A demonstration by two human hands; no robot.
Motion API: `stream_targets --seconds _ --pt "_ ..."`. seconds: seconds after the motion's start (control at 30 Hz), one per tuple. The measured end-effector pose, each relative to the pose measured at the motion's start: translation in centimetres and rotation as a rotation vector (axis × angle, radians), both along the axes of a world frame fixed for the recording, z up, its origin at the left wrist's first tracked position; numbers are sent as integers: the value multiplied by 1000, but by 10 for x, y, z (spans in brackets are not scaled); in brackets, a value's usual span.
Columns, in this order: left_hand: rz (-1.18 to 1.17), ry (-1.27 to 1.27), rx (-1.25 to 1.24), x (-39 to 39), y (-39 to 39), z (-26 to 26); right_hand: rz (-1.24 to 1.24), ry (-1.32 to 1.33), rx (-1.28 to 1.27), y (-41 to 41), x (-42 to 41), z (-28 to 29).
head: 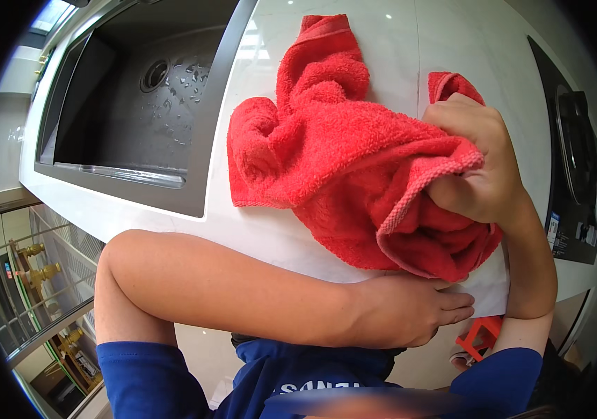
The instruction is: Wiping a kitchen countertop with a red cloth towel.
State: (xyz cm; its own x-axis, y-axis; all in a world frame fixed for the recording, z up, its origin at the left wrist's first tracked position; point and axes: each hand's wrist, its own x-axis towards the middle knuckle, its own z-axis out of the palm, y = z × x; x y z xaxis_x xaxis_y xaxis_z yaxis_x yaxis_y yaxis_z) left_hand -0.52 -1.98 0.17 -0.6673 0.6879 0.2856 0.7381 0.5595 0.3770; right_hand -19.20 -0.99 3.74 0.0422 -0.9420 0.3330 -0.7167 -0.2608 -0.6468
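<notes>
A red terry towel lies bunched and folded over the white countertop. One narrow end of it stretches toward the back of the counter. My right hand is closed in a fist around the towel's right part, with a corner poking out above the knuckles. Across the front of my body reaches my left arm. My left hand rests by the counter's front edge, just below the towel's hem, fingers extended and slightly apart. Its thumb side is partly hidden at the towel; I see nothing held in it.
Left of the towel is a dark sink with water drops around its drain. A black cooktop is set into the counter at the right. Pull-out wire racks stand open at lower left. Below the counter is a red stool.
</notes>
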Motion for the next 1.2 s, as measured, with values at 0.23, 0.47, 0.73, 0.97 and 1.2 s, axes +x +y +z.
stream_targets --seconds 0.23,0.47,0.73,0.97,1.2 --pt "9 20 -57 2 1 2 -16 89 -5 2 5 -2" --pt "-5 -19 -58 2 2 3 57 53 16 2 -1 -3" --pt "176 76 -151 9 7 3 152 78 57 4 -31 -4" --pt "168 97 -228 14 11 5 215 119 82 6 -34 -5" --pt "175 118 -110 6 14 -3 181 141 -68 12 -32 -22"
